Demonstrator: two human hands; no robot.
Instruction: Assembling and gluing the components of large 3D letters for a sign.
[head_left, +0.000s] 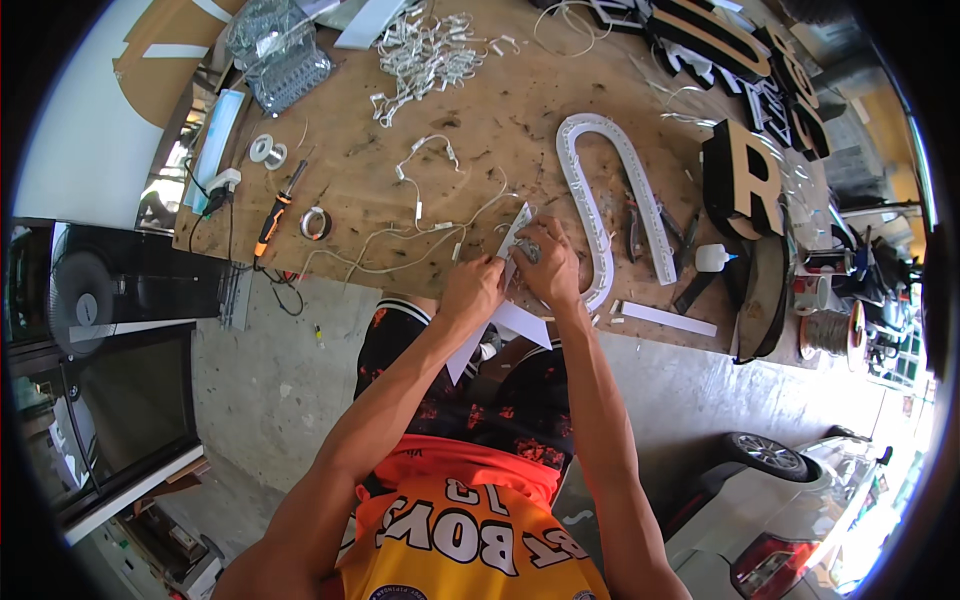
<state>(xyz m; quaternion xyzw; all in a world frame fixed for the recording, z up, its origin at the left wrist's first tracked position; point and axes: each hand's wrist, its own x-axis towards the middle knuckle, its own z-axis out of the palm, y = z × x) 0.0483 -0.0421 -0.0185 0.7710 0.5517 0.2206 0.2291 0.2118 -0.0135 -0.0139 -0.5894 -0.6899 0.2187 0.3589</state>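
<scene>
At the table's near edge, my left hand (474,286) is closed, its fingertips pinching a white angular flat piece (523,325). Two arms of that piece hang below the edge over my lap, while a narrow tip shows above my fingers. Just right of it, my right hand (550,265) bends its fingers around something small and greyish, mostly hidden, against the same piece. A thin-wired string of small white light modules (418,190) trails across the wood toward my hands. To the right of my right hand lies a white curved channel (572,150) lined with small modules.
On the left of the wooden table (350,140) are a soldering iron (275,212), a solder spool (267,152) and a tape roll (316,223). A module heap (430,55) lies farther back. Rightward are pliers (633,232), a glue bottle (712,258) and a black-sided letter (740,180).
</scene>
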